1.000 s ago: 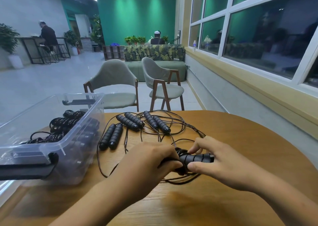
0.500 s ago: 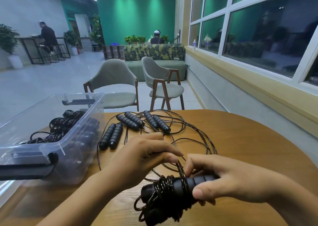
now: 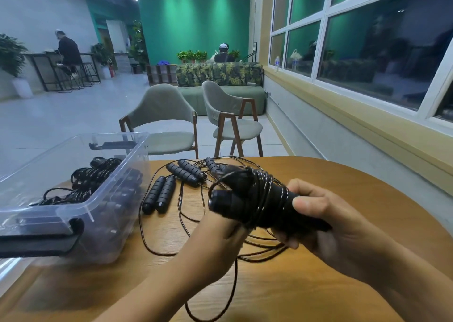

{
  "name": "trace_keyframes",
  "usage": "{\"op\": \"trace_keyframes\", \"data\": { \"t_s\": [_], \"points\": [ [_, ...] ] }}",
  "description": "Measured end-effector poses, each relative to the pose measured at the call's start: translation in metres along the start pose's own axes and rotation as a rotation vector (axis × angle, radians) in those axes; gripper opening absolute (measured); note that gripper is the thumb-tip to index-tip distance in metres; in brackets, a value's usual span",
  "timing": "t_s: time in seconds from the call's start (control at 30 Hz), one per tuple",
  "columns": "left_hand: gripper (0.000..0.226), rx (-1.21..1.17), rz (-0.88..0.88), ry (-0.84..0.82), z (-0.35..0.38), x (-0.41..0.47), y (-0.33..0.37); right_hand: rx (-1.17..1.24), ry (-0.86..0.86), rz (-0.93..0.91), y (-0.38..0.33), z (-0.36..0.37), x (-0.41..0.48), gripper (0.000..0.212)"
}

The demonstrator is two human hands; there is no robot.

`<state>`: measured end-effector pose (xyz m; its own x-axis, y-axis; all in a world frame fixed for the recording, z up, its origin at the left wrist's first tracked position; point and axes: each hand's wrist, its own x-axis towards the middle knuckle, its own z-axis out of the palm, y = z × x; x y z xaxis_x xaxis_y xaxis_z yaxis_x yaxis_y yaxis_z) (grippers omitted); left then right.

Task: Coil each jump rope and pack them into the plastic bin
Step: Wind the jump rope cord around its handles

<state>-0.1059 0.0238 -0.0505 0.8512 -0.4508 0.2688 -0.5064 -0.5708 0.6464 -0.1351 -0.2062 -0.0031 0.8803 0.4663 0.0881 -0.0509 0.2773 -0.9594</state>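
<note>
Black coiled jump rope (image 3: 247, 199) is clasped by the right grip (image 3: 343, 226) over the counter (image 3: 355, 174); left grip (image 3: 218, 241) beneath it, state I cannot tell.

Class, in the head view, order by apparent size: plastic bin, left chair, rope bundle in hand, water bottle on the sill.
1. plastic bin
2. rope bundle and left chair: about alike; bundle is nearer
3. water bottle

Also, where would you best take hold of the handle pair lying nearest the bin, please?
Across the middle of the handle pair, from above and the right: both lie flat, side by side, so one grip spans them, and the plastic bin crowds their left.
</note>
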Motion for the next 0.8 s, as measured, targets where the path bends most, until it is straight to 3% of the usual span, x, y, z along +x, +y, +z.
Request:
{"op": "trace_keyframes", "data": {
  "t_s": [0.13, 0.3, 0.5, 0.63, 0.8],
  "points": [
    [0.018, -0.075, 0.002, -0.038, 0.007, -0.001, 0.014, -0.048, 0.149, -0.056, 0.0, 0.0, 0.003, 0.053],
    [0.032, 0.038, 0.022, -0.065, 0.011, -0.007, 0.018, -0.117, 0.312, -0.113, 0.003, -0.007, 0.007, 0.036],
    [0.029, 0.235, 0.067, -0.14, 0.012, -0.014, 0.029, -0.62, 0.485, -0.199, 0.012, -0.017, 0.008, 0.038],
    [0.022, 0.311, 0.088, -0.155, 0.007, -0.016, 0.03, -0.936, 0.45, -0.252, 0.017, -0.023, 0.007, 0.044],
    [0.012, 0.345, 0.152, -0.087, -0.009, -0.014, 0.031, -1.116, 0.261, -0.153, 0.017, -0.026, 0.005, 0.029]
  ]
}}
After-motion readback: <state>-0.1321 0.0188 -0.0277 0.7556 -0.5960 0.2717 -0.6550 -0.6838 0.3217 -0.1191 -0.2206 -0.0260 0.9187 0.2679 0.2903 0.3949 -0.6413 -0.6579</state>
